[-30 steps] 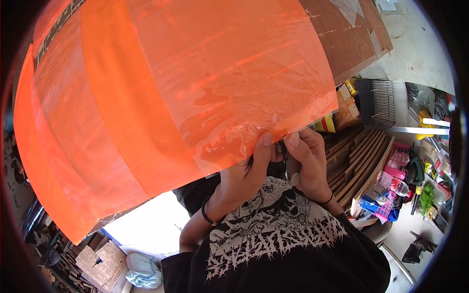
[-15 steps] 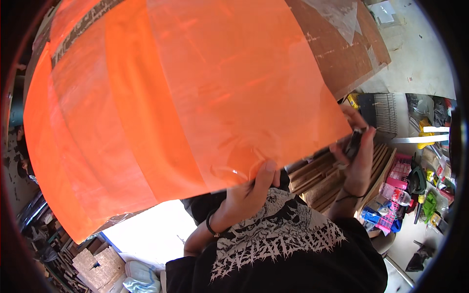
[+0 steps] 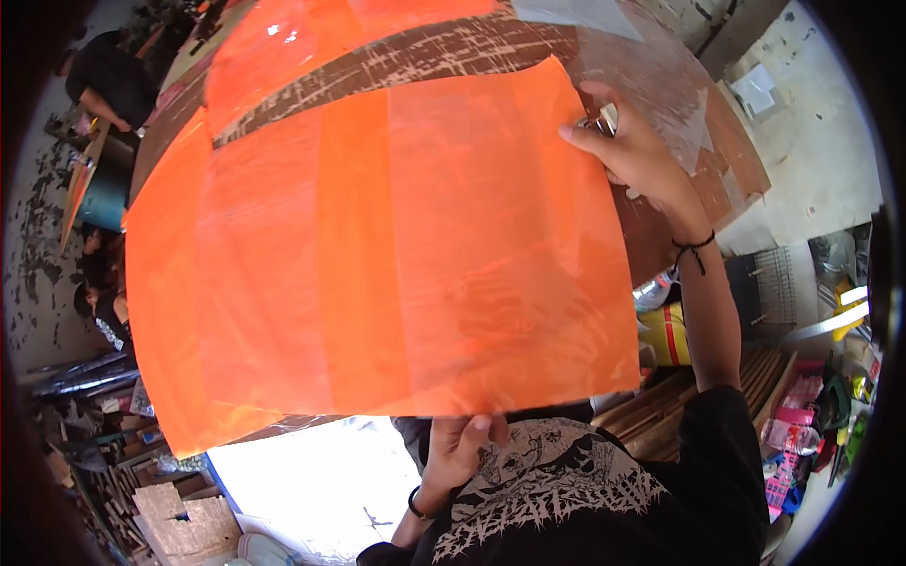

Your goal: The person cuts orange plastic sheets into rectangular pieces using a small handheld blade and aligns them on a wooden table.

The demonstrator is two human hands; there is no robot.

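Far left: another person in a dark top bends over a teal drum; scrap wood and cardboard lie low on the floor.
Orange sheet: thin, glossy, translucent film, roughly rectangular, made of overlapping strips whose doubled bands read darker; wrinkled and shiny toward its lower right. It is held up, filling the middle of the view.
Brown board: rigid, with a scuffed, streaked surface behind the film; a second orange piece and clear plastic lie over its top.
Left hand: below the sheet's lower edge, fingers curled closed on that edge, thumb in front; a dark band at the wrist.
Right hand: at the sheet's upper right corner, fingers closed round a small shiny metal tool, resting against the board.
What blocks the view: the film hides most of the board and whatever lies behind it.
Right side: stacked wooden slats, a yellow and red container, a wire rack, pink packets.
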